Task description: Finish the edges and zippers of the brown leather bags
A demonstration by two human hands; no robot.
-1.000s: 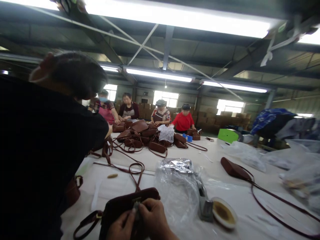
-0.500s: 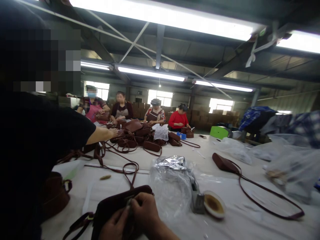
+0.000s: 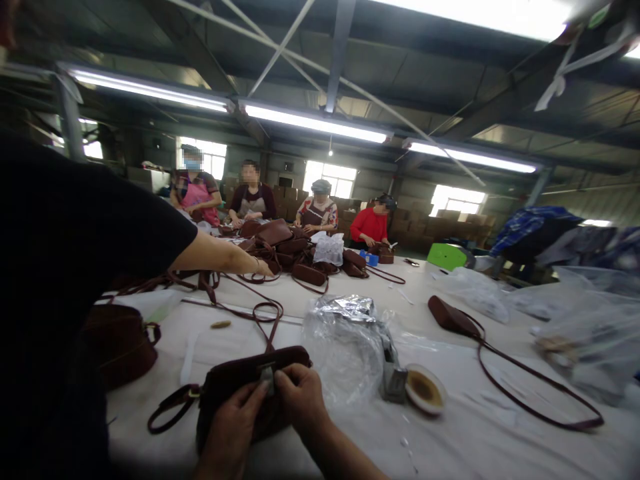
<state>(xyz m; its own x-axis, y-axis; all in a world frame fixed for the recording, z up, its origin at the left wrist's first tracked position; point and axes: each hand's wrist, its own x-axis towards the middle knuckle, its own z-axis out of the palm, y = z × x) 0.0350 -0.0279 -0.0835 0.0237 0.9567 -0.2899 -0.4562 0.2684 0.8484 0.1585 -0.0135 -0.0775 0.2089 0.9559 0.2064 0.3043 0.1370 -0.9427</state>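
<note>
A dark brown handbag [image 3: 225, 380] lies on the table in front of me, its strap [image 3: 173, 408] looping out to the left. Against the bag's front, near the top edge, my left hand [image 3: 233, 417] pinches a small greyish piece [image 3: 267, 380] between thumb and finger. My right hand [image 3: 303, 399] is closed just beside that piece, thumb and fingertips together at the bag; what lies between them is too small to make out. Its forearm comes in from the lower right.
A tape dispenser [image 3: 394, 381], a round dish with brown content [image 3: 425, 390] and clear plastic [image 3: 340, 360] lie right of the bag. Farther right is another brown bag [image 3: 450, 317]. A co-worker's arm [image 3: 220, 253] reaches over piled bags [image 3: 275, 233]; several people work behind.
The view has shifted, and the bag with my hands sits a little higher in it. Both hands stay at the bag's front. The co-worker's arm at left reaches farther right over the pile.
</note>
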